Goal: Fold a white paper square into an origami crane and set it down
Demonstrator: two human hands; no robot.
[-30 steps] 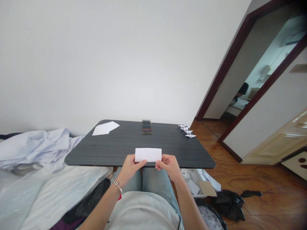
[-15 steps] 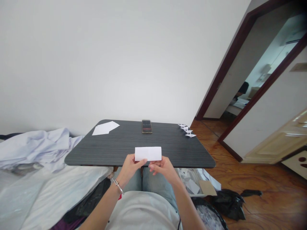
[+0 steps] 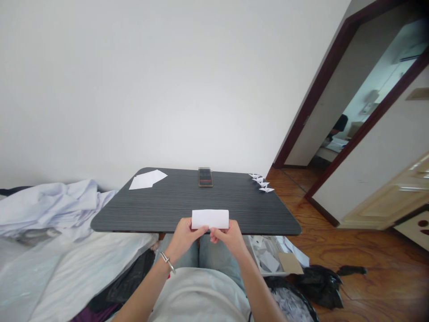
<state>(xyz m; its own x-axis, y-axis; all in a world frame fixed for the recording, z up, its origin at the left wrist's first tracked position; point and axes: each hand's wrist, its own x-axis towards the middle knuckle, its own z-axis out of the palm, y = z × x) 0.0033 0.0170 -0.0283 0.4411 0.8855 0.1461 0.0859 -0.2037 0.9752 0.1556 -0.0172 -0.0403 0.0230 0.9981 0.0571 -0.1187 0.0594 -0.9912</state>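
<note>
A white folded sheet of paper [image 3: 210, 218] is held up over the near edge of the dark table [image 3: 161, 201]. My left hand [image 3: 187, 233] grips its lower left part, thumb on the front face and fingers behind. On the other side my right hand [image 3: 228, 235] pinches the lower right, its thumb tip close to the left thumb at the bottom edge. The fingers behind the paper are mostly hidden. Small folded white paper shapes [image 3: 261, 182] stand in a row at the table's right side.
Loose white sheets [image 3: 147, 179] lie at the table's far left, and a phone [image 3: 205, 177] rests at the back middle. A box of paper pieces [image 3: 268, 257] and a black plastic bag [image 3: 320, 284] sit on the floor at right. White cloth [image 3: 50, 205] is heaped at left.
The paper and both hands have shifted slightly right and toward me. My right thumb has come onto the paper's lower edge, beside the left thumb.
</note>
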